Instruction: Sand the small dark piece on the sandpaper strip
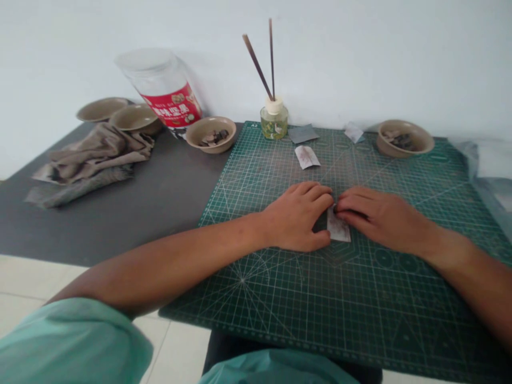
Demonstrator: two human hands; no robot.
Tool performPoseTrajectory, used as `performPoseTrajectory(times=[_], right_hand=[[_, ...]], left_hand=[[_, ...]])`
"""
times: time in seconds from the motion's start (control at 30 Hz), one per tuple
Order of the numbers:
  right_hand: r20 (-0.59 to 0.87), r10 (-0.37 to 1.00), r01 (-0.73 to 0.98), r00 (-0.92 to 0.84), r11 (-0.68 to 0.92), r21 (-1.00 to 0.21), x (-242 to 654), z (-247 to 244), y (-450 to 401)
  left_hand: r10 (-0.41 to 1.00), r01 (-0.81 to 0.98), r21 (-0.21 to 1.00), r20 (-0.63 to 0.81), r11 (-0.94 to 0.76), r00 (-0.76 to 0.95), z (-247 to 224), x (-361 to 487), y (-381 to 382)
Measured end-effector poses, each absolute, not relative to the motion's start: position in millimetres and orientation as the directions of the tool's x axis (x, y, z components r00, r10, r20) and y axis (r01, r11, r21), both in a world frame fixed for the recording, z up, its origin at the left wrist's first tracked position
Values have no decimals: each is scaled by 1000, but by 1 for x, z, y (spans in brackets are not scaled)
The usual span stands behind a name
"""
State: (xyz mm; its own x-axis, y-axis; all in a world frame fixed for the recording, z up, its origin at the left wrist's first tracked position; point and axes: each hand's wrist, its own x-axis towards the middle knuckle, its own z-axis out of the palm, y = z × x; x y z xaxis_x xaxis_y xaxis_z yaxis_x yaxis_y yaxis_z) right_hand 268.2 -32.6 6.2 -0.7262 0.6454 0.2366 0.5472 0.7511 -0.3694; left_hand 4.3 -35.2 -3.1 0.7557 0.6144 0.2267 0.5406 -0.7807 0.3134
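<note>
I am pressing my left hand [294, 216] and my right hand [378, 216] down close together on a green cutting mat [360, 309], with a small smudged paper sheet [339, 228] lying flat between them. The lower end of the sheet is showing, while my fingertips cover its upper end and my left hand overlaps its left edge. My left fingers [316, 194] are curled and sitting narrowly together, and my right fingers [354, 204] are resting close together at the top of the sheet. I cannot tell whether they are pinching it.

Farther up the mat, a white smudged paper slip [307, 157], a dark grey sheet [303, 133] and a small pale slip [354, 132] are lying apart. A tan bowl [405, 140] holding dark pieces is sitting at the far right of the mat, and a reed diffuser bottle [274, 120] is standing at its far edge. On the grey desk [120, 229] to the left, I am seeing another tan bowl [210, 134] with dark pieces, two more bowls [136, 120], a crumpled cloth [92, 160] and a tilted clear jar [162, 88] with a red label.
</note>
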Motion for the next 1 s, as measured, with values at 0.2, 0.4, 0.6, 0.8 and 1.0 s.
performPoseTrajectory(times=[0.2, 0.4, 0.6, 0.8, 1.0], right_hand=[[155, 568, 438, -808, 756, -487, 275, 10, -33], [242, 590, 498, -771, 794, -350, 273, 4, -31], [232, 533, 444, -814, 827, -344, 276, 3, -32], [258, 543, 484, -799, 836, -258, 276, 6, -29], [228, 531, 429, -816, 821, -378, 273, 7, -38]], left_hand=[[610, 533, 319, 231, -784, 758, -5, 5, -35], [614, 539, 317, 231, -781, 754, -6, 4, -34], [615, 534, 331, 225, -778, 756, -5, 5, -35], [622, 545, 323, 220, -774, 752, -5, 4, -34], [609, 532, 320, 226, -784, 760, -5, 5, -35]])
